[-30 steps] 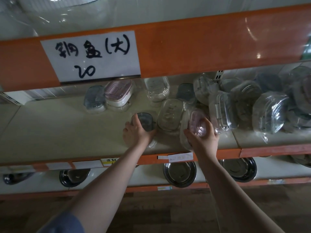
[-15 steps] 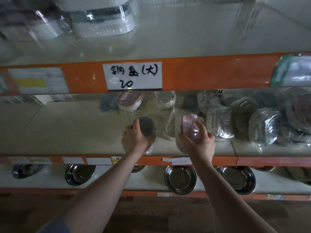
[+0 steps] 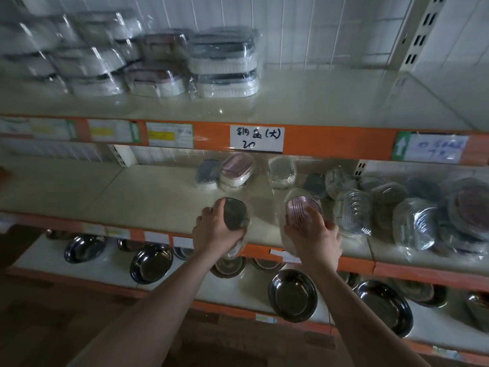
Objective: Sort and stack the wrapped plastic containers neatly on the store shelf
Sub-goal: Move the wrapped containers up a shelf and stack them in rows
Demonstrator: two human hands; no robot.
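At the middle shelf's [image 3: 164, 197] near edge, left hand [image 3: 211, 231] grips a grey wrapped container [image 3: 234, 213], right hand [image 3: 315, 234] a pink one [image 3: 300, 211]; right-side pile [image 3: 412, 215] remains unsorted, far stacks [image 3: 230, 173] few.

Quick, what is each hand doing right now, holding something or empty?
Left hand: grips a wrapped grey-lidded container.
Right hand: grips a wrapped pink-lidded container.
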